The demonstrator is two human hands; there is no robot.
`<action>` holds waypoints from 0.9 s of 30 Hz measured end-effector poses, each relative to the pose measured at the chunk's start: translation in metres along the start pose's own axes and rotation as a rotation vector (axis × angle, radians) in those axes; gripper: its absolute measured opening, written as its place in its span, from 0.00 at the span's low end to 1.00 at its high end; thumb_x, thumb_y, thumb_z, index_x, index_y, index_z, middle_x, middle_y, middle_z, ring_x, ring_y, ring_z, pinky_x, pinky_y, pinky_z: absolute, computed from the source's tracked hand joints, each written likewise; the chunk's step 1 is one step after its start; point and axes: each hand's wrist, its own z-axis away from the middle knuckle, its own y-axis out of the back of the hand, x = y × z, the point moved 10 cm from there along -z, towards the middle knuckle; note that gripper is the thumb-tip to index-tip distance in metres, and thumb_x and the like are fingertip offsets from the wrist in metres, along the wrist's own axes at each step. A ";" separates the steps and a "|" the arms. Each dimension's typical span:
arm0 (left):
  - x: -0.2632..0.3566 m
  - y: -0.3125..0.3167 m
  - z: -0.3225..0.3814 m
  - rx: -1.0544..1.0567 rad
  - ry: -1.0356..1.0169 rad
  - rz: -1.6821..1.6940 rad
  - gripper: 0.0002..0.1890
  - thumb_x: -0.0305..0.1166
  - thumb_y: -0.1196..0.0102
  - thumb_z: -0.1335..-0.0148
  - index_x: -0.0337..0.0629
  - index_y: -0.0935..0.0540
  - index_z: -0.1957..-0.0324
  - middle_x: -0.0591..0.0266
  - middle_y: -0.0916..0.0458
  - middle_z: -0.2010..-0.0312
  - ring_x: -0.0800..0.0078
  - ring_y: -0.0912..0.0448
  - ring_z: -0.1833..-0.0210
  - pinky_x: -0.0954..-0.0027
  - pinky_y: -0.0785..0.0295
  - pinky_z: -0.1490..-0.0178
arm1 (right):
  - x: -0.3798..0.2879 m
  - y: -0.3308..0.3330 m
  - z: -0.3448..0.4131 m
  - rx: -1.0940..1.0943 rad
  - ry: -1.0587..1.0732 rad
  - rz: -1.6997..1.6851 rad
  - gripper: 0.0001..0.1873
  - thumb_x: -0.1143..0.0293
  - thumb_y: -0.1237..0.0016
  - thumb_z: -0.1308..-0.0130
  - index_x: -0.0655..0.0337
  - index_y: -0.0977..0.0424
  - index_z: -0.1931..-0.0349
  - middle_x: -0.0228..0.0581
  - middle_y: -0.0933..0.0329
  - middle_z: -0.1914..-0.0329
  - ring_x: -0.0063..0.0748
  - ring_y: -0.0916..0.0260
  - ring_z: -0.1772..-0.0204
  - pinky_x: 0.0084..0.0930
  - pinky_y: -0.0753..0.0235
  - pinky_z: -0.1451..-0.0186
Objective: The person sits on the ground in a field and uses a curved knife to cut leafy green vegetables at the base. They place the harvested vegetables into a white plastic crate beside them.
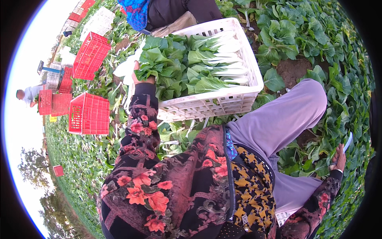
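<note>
A white plastic crate (252, 70) stands before me, filled with bok choy (219, 64), white stems toward the right and leaves toward the left. At its left side, my left hand (144, 78) is closed around leafy bok choy tops (153, 58); leaves partly hide the fingers. Far to the right and low over the growing plants, my right hand (338, 159) grips a knife (348, 142). Its pale blade points up and away from my leg, and the palm covers most of the handle.
Beyond the crate, another person's dark-trousered leg (182, 13) is close by. White sheeting (126, 67) lies at the crate's left. Red plastic crates (89, 115) stand in the field, with a distant person (29, 94) beside some. Leafy plants (283, 33) grow on the right.
</note>
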 end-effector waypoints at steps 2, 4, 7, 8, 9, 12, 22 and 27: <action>-0.025 0.008 0.001 0.035 0.037 0.040 0.28 0.50 0.53 0.37 0.36 0.29 0.45 0.49 0.26 0.48 0.50 0.28 0.47 0.49 0.37 0.40 | 0.001 0.004 0.001 0.033 -0.001 0.043 0.31 0.49 0.44 0.41 0.64 0.32 0.46 0.24 0.34 0.70 0.08 0.48 0.82 0.09 0.47 0.86; -0.041 0.011 0.001 0.062 0.111 0.105 0.29 0.51 0.53 0.38 0.38 0.30 0.43 0.49 0.27 0.46 0.50 0.29 0.46 0.49 0.37 0.39 | 0.001 0.005 0.002 0.045 0.000 0.067 0.32 0.48 0.44 0.42 0.64 0.32 0.45 0.25 0.34 0.70 0.08 0.48 0.82 0.09 0.46 0.86; -0.045 0.013 0.004 0.060 0.116 0.085 0.27 0.48 0.58 0.34 0.38 0.31 0.41 0.50 0.30 0.42 0.51 0.33 0.41 0.49 0.44 0.34 | -0.001 0.002 0.004 0.038 0.009 0.086 0.33 0.48 0.45 0.41 0.64 0.33 0.45 0.25 0.34 0.69 0.08 0.48 0.82 0.09 0.46 0.85; -0.044 0.013 0.005 0.041 0.112 0.051 0.30 0.52 0.52 0.38 0.39 0.31 0.42 0.50 0.28 0.45 0.51 0.30 0.43 0.49 0.39 0.37 | -0.002 0.000 0.005 0.041 0.009 0.083 0.32 0.48 0.45 0.41 0.64 0.33 0.44 0.25 0.34 0.69 0.08 0.48 0.82 0.09 0.46 0.85; -0.044 0.012 0.004 0.018 0.128 0.072 0.30 0.52 0.52 0.38 0.40 0.31 0.41 0.51 0.28 0.44 0.52 0.31 0.43 0.49 0.40 0.37 | -0.003 -0.002 0.005 0.047 0.008 0.083 0.32 0.49 0.45 0.41 0.64 0.33 0.44 0.25 0.34 0.69 0.08 0.48 0.82 0.09 0.46 0.85; -0.039 0.021 0.006 0.042 0.166 -0.043 0.28 0.52 0.49 0.39 0.41 0.28 0.45 0.53 0.27 0.47 0.56 0.29 0.45 0.54 0.35 0.40 | -0.005 -0.011 0.006 0.017 0.017 0.075 0.31 0.50 0.46 0.39 0.64 0.33 0.44 0.25 0.34 0.68 0.08 0.48 0.81 0.08 0.46 0.86; 0.061 0.026 0.064 -0.003 0.653 -1.101 0.46 0.68 0.63 0.41 0.21 0.26 0.54 0.41 0.19 0.67 0.53 0.18 0.64 0.62 0.21 0.55 | -0.007 -0.020 0.007 0.005 0.013 0.098 0.29 0.50 0.46 0.39 0.61 0.31 0.45 0.22 0.33 0.69 0.07 0.48 0.81 0.08 0.48 0.86; 0.106 -0.048 0.047 -0.489 -0.299 -2.245 0.44 0.43 0.31 0.63 0.29 0.33 0.44 0.40 0.31 0.46 0.50 0.30 0.44 0.56 0.36 0.40 | -0.007 -0.024 0.003 -0.010 0.017 0.119 0.29 0.50 0.46 0.39 0.61 0.31 0.46 0.22 0.32 0.68 0.07 0.48 0.81 0.07 0.48 0.86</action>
